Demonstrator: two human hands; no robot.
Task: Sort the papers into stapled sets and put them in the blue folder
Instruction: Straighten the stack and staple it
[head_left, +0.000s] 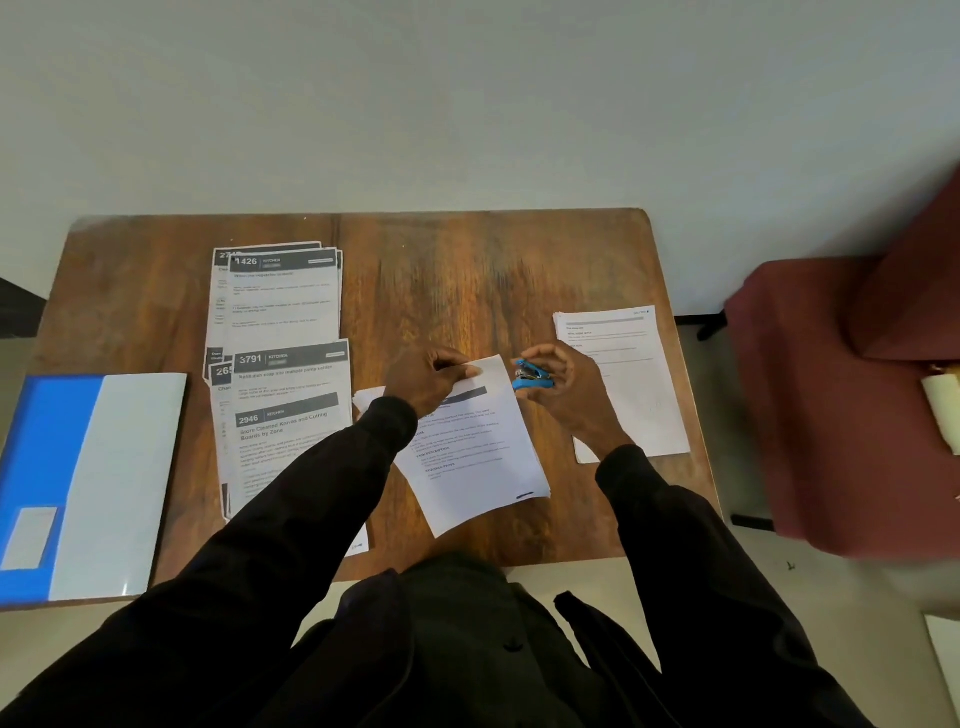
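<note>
The left hand (428, 382) pinched the top edge of a tilted paper set (475, 447) on the table (467, 270); the right hand (563, 387) gripped a blue stapler (531, 376) just beside its corner.

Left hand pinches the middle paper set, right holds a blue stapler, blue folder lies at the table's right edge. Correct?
No: the head view shows the blue folder at the left edge of the table; left hand pinches the paper set, right hand holds the stapler.
</note>
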